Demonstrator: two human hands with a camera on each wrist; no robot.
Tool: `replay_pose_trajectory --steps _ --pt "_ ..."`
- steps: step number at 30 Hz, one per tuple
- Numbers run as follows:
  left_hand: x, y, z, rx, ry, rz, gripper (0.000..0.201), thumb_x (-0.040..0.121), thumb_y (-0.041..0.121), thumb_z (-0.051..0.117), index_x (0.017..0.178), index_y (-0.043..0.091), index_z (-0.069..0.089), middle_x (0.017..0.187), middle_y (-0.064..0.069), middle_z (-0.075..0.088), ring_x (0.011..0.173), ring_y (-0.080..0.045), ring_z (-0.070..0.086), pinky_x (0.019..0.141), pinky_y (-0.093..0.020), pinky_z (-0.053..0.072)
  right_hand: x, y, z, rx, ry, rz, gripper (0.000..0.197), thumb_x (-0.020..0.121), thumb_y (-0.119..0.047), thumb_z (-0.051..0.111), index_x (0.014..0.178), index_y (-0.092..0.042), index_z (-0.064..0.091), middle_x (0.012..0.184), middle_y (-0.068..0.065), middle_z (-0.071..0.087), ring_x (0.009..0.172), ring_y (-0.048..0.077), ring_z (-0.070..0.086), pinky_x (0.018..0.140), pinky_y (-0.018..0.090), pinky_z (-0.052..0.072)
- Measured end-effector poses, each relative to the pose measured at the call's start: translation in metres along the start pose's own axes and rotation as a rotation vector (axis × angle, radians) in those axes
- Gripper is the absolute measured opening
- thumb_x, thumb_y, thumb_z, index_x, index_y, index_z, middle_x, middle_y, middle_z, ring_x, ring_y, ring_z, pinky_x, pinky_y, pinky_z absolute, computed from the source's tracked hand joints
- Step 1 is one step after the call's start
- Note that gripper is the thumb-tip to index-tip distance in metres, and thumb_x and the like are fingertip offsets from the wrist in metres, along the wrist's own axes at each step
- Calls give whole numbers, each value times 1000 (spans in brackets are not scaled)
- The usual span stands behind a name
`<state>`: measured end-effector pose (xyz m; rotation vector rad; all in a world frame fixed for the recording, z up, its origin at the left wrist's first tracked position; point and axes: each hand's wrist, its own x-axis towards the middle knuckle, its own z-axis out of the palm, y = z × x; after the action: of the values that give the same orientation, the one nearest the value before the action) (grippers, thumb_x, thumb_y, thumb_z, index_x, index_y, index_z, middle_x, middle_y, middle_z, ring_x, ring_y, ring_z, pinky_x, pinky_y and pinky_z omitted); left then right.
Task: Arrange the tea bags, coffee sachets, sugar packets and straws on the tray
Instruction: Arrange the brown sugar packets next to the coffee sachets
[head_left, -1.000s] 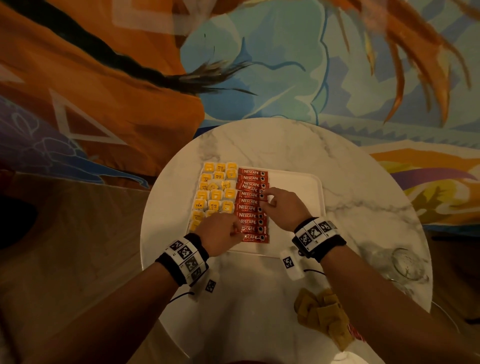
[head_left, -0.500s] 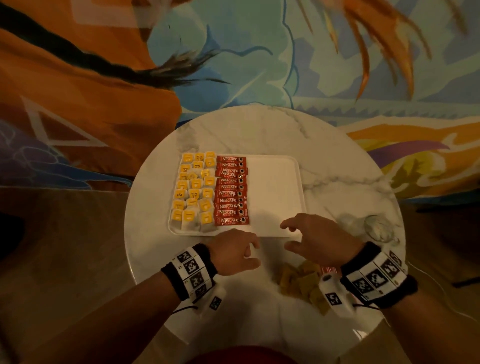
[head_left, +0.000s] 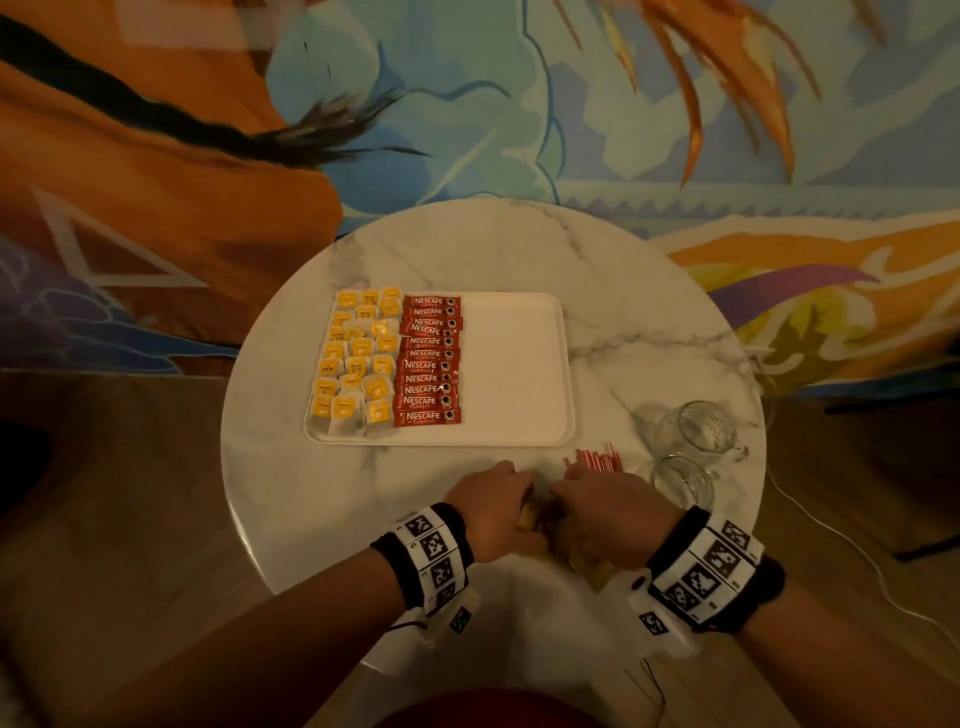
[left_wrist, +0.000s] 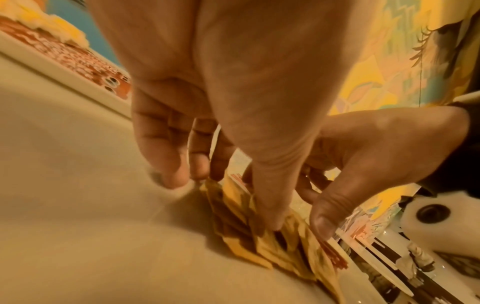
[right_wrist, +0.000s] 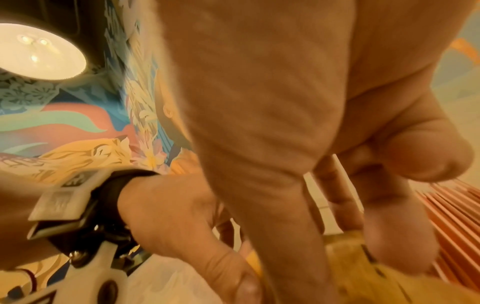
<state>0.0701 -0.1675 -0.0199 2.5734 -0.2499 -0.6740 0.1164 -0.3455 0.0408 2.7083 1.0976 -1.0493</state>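
On the white tray (head_left: 514, 364), yellow tea bags (head_left: 358, 358) fill the left part and a column of red coffee sachets (head_left: 428, 364) lies beside them. Its right half is bare. In front of the tray, a heap of brown sugar packets (head_left: 529, 519) lies mostly hidden under both hands. My left hand (head_left: 511, 499) grips the sugar packets (left_wrist: 241, 232) between thumb and curled fingers. My right hand (head_left: 566, 493) closes on the same heap (right_wrist: 358, 283) from the other side. Red-and-white straws (head_left: 595, 461) lie just beyond the right hand.
Two clear glass mugs (head_left: 696, 431) lie at the right of the round marble table (head_left: 415, 249). A painted wall rises behind the table. Cables hang off the table's right edge.
Both hands have left the coffee sachets on the tray and come back to the front of the table, where they now close on the sugar packets.
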Motion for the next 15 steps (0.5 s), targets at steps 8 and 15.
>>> replay_pose_trajectory --steps 8,15 --pt "7 9 19 -99 16 -41 36 78 46 79 101 22 64 94 2 63 80 -18 62 77 -40 56 7 3 19 -55 88 -13 23 93 -28 61 113 -17 61 111 4 57 86 20 59 69 30 44" --pt "3 2 18 -297 -2 -69 22 79 38 76 79 17 68 77 1 69 73 -19 66 73 -41 58 15 9 19 3 165 -29 18 82 -29 66 97 -20 64 96 1 62 83 21 62 65 32 46"
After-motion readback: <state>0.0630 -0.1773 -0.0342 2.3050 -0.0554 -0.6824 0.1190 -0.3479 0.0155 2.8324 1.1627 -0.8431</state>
